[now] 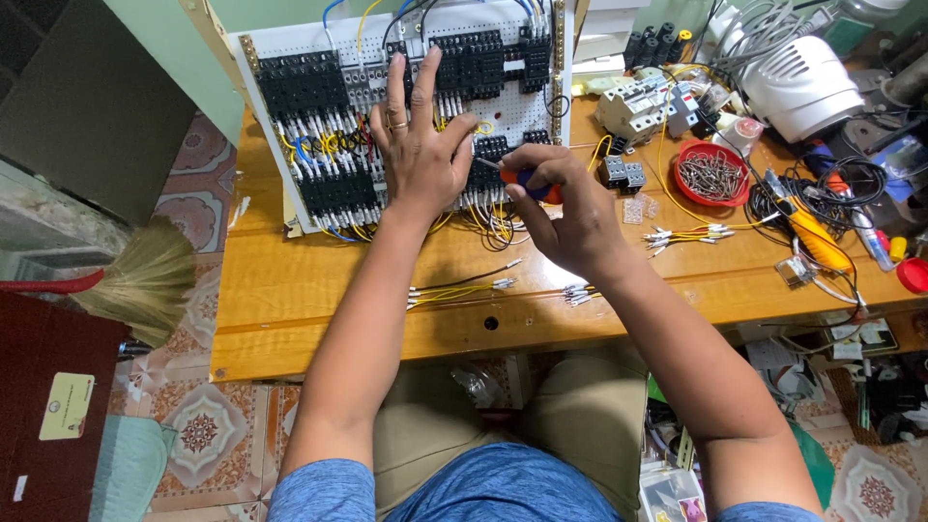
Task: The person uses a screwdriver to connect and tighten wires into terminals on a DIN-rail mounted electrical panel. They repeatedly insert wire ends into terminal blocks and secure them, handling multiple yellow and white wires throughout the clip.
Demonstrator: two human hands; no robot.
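- Wooden desk (290,280), honey-coloured, carries a white perforated panel (290,208) propped up at its far edge, packed with black terminal blocks and relays (304,82) and strung with yellow, blue and white wires.
- Left hand (418,155) lies flat on the panel's face, fingers (396,82) spread wide and pointing away, a ring on one; it grips nothing.
- Right hand (570,208) is just right of the left, fingers curled tightly round a screwdriver (522,179) with a blue and orange handle; its metal shaft points left at the panel's lower row, close to the left thumb.
- Loose yellow and black wires (454,288) with crimped ends lie on the desk near the front edge, between the two forearms.
- Red bowl (710,174) of small metal pieces sits to the right, well apart from the hands, with grey breakers (638,106) behind it and a white fan (797,82) beyond.
- Straw broom (145,280) lies on the tiled floor to the left.
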